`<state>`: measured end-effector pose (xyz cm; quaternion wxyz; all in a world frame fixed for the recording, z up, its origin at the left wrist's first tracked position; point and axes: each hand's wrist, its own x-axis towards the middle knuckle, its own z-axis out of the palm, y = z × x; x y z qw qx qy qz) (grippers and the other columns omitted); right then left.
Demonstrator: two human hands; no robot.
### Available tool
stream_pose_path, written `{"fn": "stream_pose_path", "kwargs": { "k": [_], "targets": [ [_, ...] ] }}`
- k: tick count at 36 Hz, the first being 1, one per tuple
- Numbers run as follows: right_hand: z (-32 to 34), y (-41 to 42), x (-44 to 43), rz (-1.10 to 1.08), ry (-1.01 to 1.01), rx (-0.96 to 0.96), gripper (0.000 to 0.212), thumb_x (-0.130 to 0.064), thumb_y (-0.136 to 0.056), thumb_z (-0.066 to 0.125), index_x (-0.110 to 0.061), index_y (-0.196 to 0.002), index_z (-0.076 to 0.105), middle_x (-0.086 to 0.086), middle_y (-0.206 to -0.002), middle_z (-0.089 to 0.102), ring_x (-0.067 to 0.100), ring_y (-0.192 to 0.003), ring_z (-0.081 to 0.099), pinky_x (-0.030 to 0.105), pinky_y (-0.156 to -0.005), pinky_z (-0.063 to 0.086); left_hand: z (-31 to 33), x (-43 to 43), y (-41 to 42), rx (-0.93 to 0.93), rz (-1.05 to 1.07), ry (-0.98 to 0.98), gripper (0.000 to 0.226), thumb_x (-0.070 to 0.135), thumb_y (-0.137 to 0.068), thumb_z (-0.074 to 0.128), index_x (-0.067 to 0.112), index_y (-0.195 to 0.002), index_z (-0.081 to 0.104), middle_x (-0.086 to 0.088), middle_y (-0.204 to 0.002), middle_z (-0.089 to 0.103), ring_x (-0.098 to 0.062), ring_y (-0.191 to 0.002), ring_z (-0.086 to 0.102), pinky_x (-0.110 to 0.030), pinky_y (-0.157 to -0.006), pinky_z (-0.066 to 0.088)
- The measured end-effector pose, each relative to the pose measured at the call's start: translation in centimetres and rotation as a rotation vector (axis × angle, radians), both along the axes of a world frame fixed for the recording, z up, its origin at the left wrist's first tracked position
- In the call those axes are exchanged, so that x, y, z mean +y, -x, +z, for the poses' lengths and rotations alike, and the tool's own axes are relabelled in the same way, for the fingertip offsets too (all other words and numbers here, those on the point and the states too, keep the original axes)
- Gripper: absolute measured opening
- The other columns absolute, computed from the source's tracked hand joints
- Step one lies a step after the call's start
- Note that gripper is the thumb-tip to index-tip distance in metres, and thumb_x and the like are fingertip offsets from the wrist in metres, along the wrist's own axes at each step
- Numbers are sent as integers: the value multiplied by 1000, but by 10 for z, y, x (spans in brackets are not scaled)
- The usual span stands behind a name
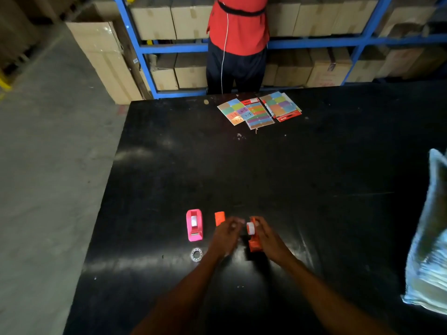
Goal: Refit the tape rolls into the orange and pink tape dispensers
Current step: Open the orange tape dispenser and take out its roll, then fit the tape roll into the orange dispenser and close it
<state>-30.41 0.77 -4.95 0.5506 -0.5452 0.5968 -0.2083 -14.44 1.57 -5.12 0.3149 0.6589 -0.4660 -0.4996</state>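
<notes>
Black warehouse table (pixel 314 189): right hand (pixel 267 234) pinches the orange dispenser (pixel 254 243), steadying it upright; left hand (pixel 226 234), fingers loosely curled, seats the tape roll (pixel 250 227). Pink dispenser (pixel 194 225) waits at nine o'clock.

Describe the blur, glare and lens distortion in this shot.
Head view: left hand motion-smeared; right hand on the orange dispenser is sharper; soft glare streaks on the black table; wide-angle bending of the blue rack; plastic bag blurred.
</notes>
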Motion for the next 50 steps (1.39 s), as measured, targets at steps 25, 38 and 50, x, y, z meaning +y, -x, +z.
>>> {"fn": "stream_pose_path", "kwargs": {
  "k": [25,38,50],
  "targets": [
    [-15,53,25,-219,-131,73,25,-42,-102,40,-33,-123,50,5,-104,72,26,-86,73,44,-72,61,-33,21,27,-474,-197,-78,32,42,-90,57,16,-105,64,-8,-106,70,-25,-100,66,-33,-79,48],
    [-31,33,11,-134,-138,84,21,-39,-102,39,-46,-122,44,2,-116,67,11,-91,67,34,-89,53,-45,12,27,-592,-155,-10,34,43,-92,55,17,-114,52,-8,-119,58,-30,-104,61,-42,-82,50],
    [-30,9,18,13,-130,145,31,-47,-102,35,-41,-131,42,1,-124,63,16,-99,65,40,-94,52,-61,71,-25,-707,-26,27,50,51,-84,61,17,-119,50,-5,-117,54,-26,-108,54,-38,-91,47]
  ]
}}
